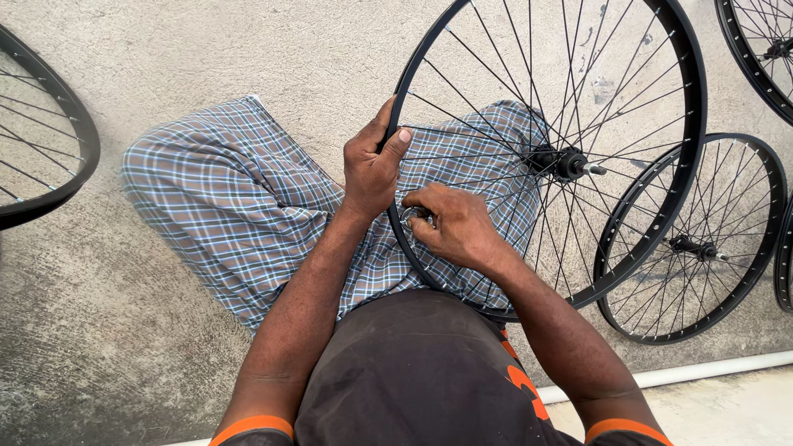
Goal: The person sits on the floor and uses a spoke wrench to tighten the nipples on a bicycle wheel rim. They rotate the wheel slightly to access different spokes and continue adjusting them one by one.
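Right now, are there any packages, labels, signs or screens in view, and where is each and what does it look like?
No packages, labels, signs or screens show.
Nearest thing to one: an orange mark on the dark shirt, bottom centre, curved and partly hidden.
Otherwise only a black wheel held across the lap by the left hand and right hand, with other black wheels on the concrete floor.

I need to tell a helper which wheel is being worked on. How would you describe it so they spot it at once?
Start at the seated person's checked trousers: the large black spoked wheel stands across their lap. The left hand grips its rim and the right hand pinches at a spoke. Unlike the smaller wheel behind it and the others on the concrete floor, only this one is held.
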Available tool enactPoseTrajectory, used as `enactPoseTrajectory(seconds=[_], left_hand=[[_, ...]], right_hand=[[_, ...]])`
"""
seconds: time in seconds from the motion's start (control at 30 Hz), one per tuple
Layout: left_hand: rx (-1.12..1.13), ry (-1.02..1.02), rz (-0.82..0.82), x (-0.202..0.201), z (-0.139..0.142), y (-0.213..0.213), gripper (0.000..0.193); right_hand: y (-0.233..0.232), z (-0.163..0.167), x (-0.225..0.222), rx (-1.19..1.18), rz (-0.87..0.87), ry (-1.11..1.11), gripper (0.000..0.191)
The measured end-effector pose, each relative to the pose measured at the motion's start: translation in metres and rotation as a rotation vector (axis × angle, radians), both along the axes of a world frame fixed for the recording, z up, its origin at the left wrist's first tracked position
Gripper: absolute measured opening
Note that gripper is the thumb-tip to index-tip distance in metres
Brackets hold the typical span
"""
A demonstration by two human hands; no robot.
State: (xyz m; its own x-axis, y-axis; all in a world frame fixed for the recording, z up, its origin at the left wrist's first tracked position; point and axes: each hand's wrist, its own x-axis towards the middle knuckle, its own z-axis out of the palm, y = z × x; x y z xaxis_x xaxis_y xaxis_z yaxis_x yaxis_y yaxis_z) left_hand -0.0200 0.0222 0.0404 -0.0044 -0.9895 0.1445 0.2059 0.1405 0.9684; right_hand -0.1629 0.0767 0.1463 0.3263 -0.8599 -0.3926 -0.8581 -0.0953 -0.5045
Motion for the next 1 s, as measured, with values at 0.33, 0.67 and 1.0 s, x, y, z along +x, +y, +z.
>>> enactPoseTrajectory(seconds=[0.33,0.67,1.0], left_hand=[[-0.005,-0.024,0.013,0.001,-0.004,0.0,0.049],[0.003,-0.007,-0.003,0.003,-0.008,-0.002,0.048],[0.176,0.082,-0.053,0.008,0.002,-0.036,0.05]], right_hand=[[0.0,-0.007,0.005,-0.037,0.064,-0.072,0.034],[0.033,-0.013,0.0,-0.384,0.145,-0.12,0.021],[0.014,-0.013,-0.02,-0.602,0.184,-0.209,0.016]])
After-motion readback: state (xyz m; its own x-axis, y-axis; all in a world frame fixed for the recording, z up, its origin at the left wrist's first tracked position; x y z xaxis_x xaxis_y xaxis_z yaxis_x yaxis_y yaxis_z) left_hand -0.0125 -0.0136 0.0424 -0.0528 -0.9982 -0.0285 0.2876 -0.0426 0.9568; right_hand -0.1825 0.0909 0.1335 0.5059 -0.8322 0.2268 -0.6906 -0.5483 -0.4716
